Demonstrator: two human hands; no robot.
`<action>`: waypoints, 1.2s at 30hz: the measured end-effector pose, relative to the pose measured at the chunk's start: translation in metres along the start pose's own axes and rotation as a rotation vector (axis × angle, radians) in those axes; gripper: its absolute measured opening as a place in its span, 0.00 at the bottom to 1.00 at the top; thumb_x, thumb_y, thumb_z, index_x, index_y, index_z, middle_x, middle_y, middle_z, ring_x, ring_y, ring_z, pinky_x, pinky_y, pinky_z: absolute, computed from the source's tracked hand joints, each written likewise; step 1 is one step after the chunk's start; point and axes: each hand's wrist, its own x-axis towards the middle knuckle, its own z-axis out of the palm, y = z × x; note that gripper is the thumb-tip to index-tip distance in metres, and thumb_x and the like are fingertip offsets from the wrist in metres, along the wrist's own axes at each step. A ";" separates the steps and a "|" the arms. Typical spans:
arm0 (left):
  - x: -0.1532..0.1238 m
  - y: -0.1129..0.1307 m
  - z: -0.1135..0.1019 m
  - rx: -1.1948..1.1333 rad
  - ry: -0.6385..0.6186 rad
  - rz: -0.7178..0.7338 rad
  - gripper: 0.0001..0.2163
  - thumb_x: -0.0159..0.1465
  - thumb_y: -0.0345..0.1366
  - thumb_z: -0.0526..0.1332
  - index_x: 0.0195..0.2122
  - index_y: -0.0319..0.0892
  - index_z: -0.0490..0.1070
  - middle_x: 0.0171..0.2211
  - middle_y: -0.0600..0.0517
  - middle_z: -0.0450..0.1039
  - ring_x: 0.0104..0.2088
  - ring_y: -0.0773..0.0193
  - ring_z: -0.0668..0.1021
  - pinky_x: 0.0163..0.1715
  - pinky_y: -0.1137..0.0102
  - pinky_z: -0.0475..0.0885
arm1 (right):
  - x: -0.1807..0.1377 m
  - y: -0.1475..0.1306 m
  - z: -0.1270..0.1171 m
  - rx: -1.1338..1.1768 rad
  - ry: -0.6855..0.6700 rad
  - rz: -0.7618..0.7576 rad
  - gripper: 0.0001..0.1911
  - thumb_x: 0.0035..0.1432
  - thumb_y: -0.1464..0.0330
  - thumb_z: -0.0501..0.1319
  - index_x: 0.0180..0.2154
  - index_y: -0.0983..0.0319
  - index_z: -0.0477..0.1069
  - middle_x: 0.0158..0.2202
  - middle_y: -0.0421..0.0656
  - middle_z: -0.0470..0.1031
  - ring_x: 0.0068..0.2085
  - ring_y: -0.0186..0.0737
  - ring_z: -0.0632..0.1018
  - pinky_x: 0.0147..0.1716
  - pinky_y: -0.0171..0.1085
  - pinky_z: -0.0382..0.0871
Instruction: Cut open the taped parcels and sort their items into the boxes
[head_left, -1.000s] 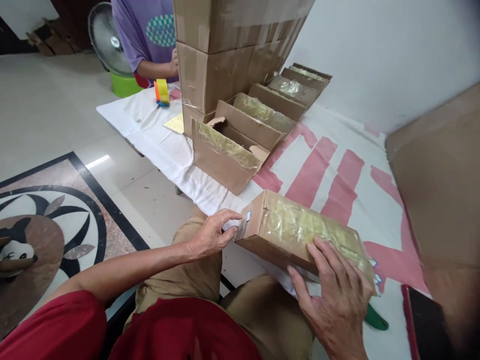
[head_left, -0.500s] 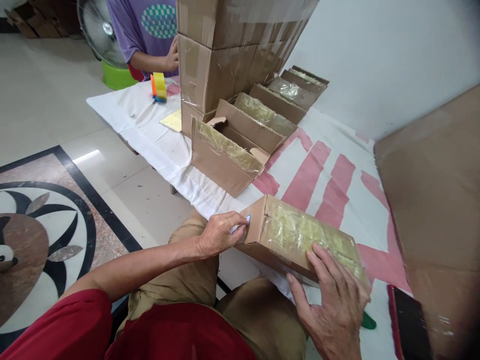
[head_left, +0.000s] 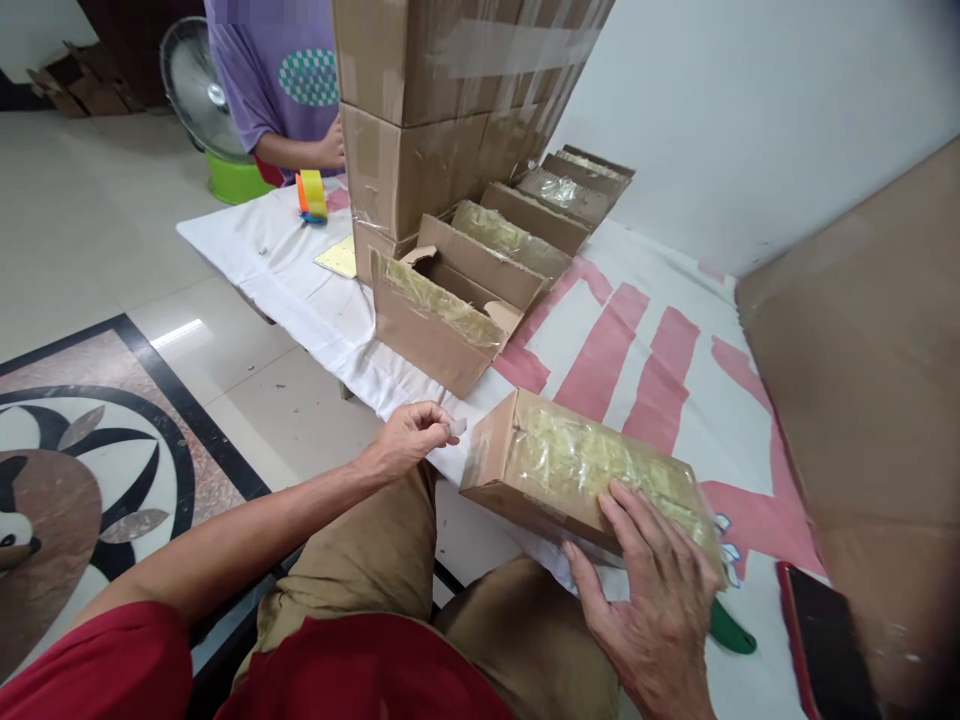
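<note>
A brown cardboard box (head_left: 495,440) lies in front of me, with shiny yellowish packing tape (head_left: 592,445) over its top. My left hand (head_left: 416,435) pinches a small whitish sticker (head_left: 456,427), just left of the box's end and apart from it. The sticker's printed face cannot be made out. My right hand (head_left: 652,590) lies over the right part of the box, its fingers spread on the taped top and the thumb down by the near side. Past the box's right end, small blue-and-white pieces (head_left: 727,555) show on the cloth, partly hidden.
Behind the box stand opened cartons (head_left: 442,340) and a tall carton stack (head_left: 375,180). A yellow-and-orange tape dispenser (head_left: 310,196) sits at the far left. A green object (head_left: 731,632) and a dark phone-like slab (head_left: 829,640) lie at right. A person in purple (head_left: 262,110) is beyond.
My left hand has drawn back leftward from the box's end, with the sticker now off the cardboard and in its fingers. The right hand keeps its place on the box.
</note>
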 end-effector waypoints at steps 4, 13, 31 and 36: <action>-0.024 0.029 -0.013 -0.258 -0.108 -0.172 0.09 0.53 0.40 0.71 0.27 0.40 0.76 0.25 0.50 0.81 0.29 0.63 0.82 0.35 0.69 0.74 | -0.002 -0.001 -0.004 0.066 0.038 0.043 0.38 0.65 0.66 0.67 0.71 0.65 0.58 0.62 0.59 0.74 0.61 0.62 0.76 0.61 0.57 0.67; -0.085 0.070 0.008 -0.384 -0.453 -0.265 0.11 0.58 0.42 0.74 0.30 0.41 0.78 0.30 0.49 0.84 0.32 0.61 0.84 0.38 0.66 0.78 | -0.015 -0.046 -0.045 0.853 -0.059 0.503 0.19 0.67 0.70 0.63 0.58 0.51 0.75 0.51 0.44 0.80 0.42 0.42 0.83 0.46 0.42 0.79; -0.114 0.053 0.098 -0.108 -0.672 -0.313 0.10 0.59 0.42 0.70 0.29 0.40 0.76 0.28 0.51 0.80 0.31 0.63 0.80 0.38 0.68 0.75 | -0.073 -0.032 -0.052 1.443 -0.156 0.996 0.10 0.59 0.60 0.68 0.29 0.57 0.77 0.42 0.44 0.81 0.45 0.43 0.79 0.49 0.41 0.71; -0.117 0.053 0.115 -0.129 -0.681 -0.323 0.06 0.59 0.38 0.69 0.31 0.40 0.77 0.29 0.50 0.81 0.33 0.62 0.82 0.41 0.66 0.77 | -0.084 -0.024 -0.052 1.517 -0.097 1.154 0.12 0.54 0.58 0.71 0.28 0.58 0.76 0.39 0.44 0.82 0.41 0.44 0.78 0.45 0.42 0.73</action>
